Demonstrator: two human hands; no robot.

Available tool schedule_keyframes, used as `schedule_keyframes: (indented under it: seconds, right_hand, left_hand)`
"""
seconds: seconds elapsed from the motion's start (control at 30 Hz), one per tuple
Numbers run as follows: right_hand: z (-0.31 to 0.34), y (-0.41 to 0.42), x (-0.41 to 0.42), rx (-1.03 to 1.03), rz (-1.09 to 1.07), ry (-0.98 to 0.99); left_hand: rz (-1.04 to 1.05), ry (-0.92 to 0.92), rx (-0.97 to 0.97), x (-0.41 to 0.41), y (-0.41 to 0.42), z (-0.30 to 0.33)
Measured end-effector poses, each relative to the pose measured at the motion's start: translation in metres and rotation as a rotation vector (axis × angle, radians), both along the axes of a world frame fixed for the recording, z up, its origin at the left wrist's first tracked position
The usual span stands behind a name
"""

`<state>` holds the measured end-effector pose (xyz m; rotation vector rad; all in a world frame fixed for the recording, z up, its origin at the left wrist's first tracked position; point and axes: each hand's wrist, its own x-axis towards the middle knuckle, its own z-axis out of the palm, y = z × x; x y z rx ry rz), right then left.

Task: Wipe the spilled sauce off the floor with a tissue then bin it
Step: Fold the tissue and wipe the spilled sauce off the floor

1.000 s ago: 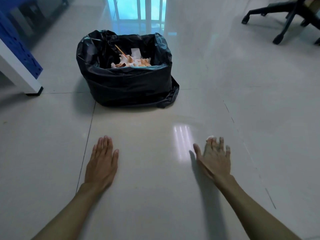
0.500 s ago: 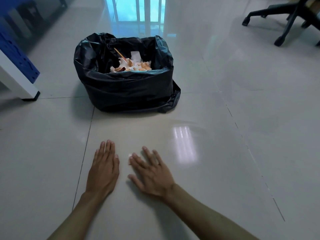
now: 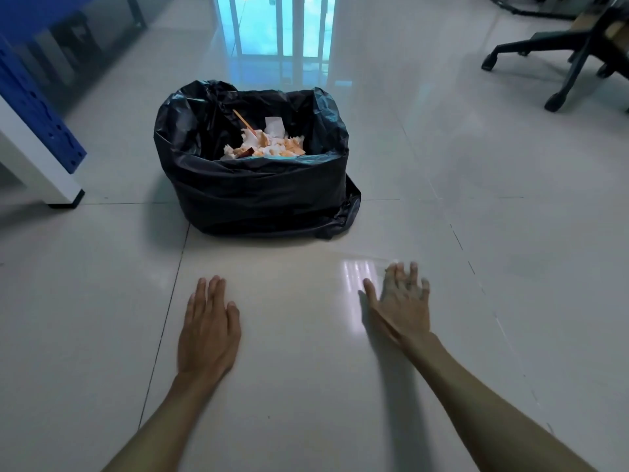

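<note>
My right hand (image 3: 401, 301) presses flat on the pale tiled floor (image 3: 299, 352), blurred by motion, to the right of a bright reflection. The tissue (image 3: 394, 261) lies under its palm; only a white sliver shows by the fingertips. I can make out no sauce on the tiles around it. My left hand (image 3: 208, 327) rests palm down on the floor to the left, holding nothing. Beyond both hands stands the bin (image 3: 252, 192), lined with a black bag and holding several orange-stained tissues.
A white and blue furniture leg (image 3: 51, 172) stands at the far left. The black wheeled base of an office chair (image 3: 558, 63) is at the far right. A glass door reflects on the floor behind the bin.
My right hand swept left until it was beside my left hand, then back out to the right. My left hand has stayed planted. The view has tilted up slightly.
</note>
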<state>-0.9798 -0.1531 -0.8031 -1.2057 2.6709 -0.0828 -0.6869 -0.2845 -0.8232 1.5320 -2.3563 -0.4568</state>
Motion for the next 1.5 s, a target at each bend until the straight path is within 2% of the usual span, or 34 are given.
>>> schedule_keyframes:
  seconds: [0.13, 0.23, 0.3, 0.47, 0.6, 0.77, 0.83, 0.93, 1.07, 1.2, 1.3, 1.37, 1.43, 1.5]
  right_hand:
    - [0.000, -0.064, 0.052, -0.046, 0.212, -0.058]
    - [-0.002, -0.104, 0.129, -0.159, 0.559, -0.123]
    - [0.001, -0.113, 0.167, -0.130, 0.702, -0.177]
    - [0.000, -0.113, 0.142, -0.114, 0.726, -0.015]
    - [0.000, -0.094, 0.068, -0.073, 0.388, -0.018]
    - [-0.002, -0.005, -0.027, -0.012, 0.051, 0.103]
    - [0.001, 0.020, -0.037, 0.021, -0.020, 0.146]
    - [0.006, 0.018, -0.031, 0.031, -0.075, 0.100]
    - [0.003, -0.019, 0.034, -0.031, 0.103, 0.012]
    - [-0.002, -0.063, 0.130, -0.142, 0.513, -0.096]
    - [0.006, -0.070, 0.184, -0.078, 0.746, -0.093]
    - [0.005, -0.058, 0.185, -0.062, 0.812, -0.059]
    - [0.000, -0.041, 0.164, -0.096, 0.837, 0.002]
    - [-0.003, -0.024, 0.130, -0.126, 0.749, 0.043]
  left_hand:
    - [0.000, 0.028, 0.001, 0.002, -0.002, -0.001]
    - [-0.003, 0.064, -0.005, 0.005, -0.003, -0.005]
    - [0.003, 0.116, 0.014, 0.007, -0.003, -0.007]
    - [0.042, 0.109, 0.044, 0.007, -0.006, -0.010]
    - [0.052, 0.093, 0.046, 0.006, -0.005, -0.008]
    - [0.058, 0.070, 0.062, 0.007, -0.004, -0.008]
    - [0.050, 0.067, 0.071, 0.008, -0.004, -0.007]
    - [0.026, 0.050, 0.088, 0.009, -0.002, -0.007]
    - [-0.024, 0.036, 0.084, 0.011, 0.004, -0.005]
    - [-0.084, 0.029, 0.067, 0.019, 0.015, -0.008]
    - [-0.125, 0.124, 0.106, 0.033, 0.017, -0.008]
    - [-0.135, 0.156, 0.129, 0.039, 0.018, -0.007]
    - [-0.121, 0.114, 0.121, 0.039, 0.020, -0.007]
    - [-0.123, 0.079, 0.104, 0.037, 0.022, -0.006]
